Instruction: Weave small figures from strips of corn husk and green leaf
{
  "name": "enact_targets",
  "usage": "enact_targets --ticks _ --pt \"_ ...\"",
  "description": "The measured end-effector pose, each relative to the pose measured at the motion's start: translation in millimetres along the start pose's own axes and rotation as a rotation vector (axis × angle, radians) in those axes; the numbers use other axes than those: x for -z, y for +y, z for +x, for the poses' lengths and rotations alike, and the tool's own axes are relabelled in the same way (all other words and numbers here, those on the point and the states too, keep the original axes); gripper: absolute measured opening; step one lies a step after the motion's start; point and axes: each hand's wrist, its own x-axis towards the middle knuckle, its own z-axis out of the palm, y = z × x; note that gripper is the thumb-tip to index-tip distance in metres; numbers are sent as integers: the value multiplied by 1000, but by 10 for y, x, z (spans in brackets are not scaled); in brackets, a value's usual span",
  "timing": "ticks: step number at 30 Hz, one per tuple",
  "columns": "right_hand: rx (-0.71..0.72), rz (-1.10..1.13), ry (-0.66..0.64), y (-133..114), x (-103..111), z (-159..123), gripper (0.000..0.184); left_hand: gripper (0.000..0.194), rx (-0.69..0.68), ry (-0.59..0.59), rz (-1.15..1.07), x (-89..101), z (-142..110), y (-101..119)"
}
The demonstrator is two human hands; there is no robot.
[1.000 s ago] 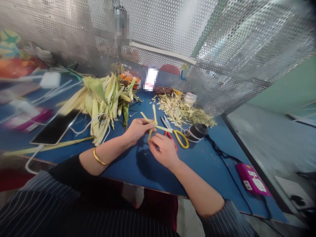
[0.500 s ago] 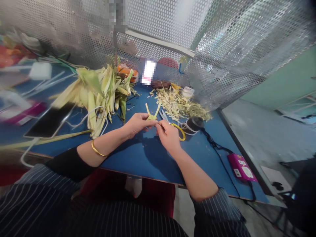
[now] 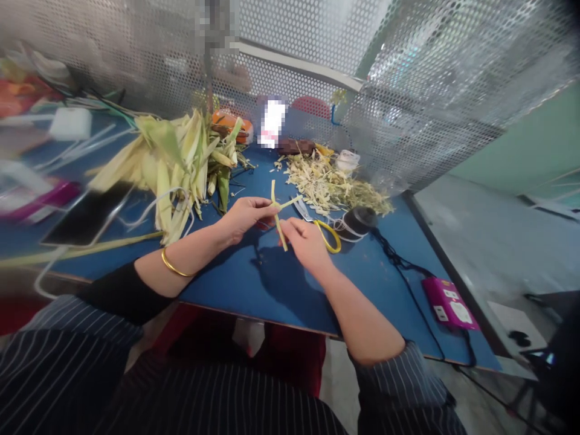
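My left hand [image 3: 244, 216] and my right hand [image 3: 307, 243] meet above the blue table [image 3: 254, 284]. Between them they pinch thin yellow-green leaf strips [image 3: 280, 212] that cross each other, one end pointing up, one down. The left fingers grip the strips at the crossing; the right fingertips hold the lower strip. A gold bangle sits on my left wrist. Scissors with yellow handles [image 3: 322, 228] lie just behind my right hand.
A heap of pale corn husks [image 3: 181, 160] lies at the left, shredded husk scraps [image 3: 333, 190] at the back. A dark phone [image 3: 86, 214] with a white cable, a black thread spool [image 3: 357, 220] and a pink power strip [image 3: 450, 304] sit on the table. Perforated metal screens stand behind.
The strips have turned in my fingers: the ends that forked upward now cross, one pointing down. Both hands stay together; the view shifted slightly.
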Motion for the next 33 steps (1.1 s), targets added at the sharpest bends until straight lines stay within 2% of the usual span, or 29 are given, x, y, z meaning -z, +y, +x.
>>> enact_targets --ticks 2,4,7,10,15,18,22,25,30,33 --pt "-146 331 45 48 19 75 36 25 44 -73 4 12 -6 19" --pt "-220 575 130 91 36 138 31 28 100 -159 18 8 -20 34" --pt "-228 742 200 131 40 178 26 38 178 -243 66 -23 -52 45" --pt "-206 680 222 143 9 160 25 43 161 -236 152 -55 -83 41" --pt "-115 531 219 149 -40 120 22 27 12 -151 217 -78 -97 28" --pt "-85 488 267 147 -35 126 18 19 -17 -155 193 -90 -94 33" --pt "-141 524 353 155 -31 156 17 14 -30 -210 193 -95 -89 40" --pt "-185 516 354 189 -27 179 19 15 -20 -221 203 -84 -89 40" --pt "-34 239 363 230 96 198 25 16 1 -245 221 -77 -111 47" --pt "-21 69 276 193 191 181 29 20 2 -277 242 -99 -129 48"
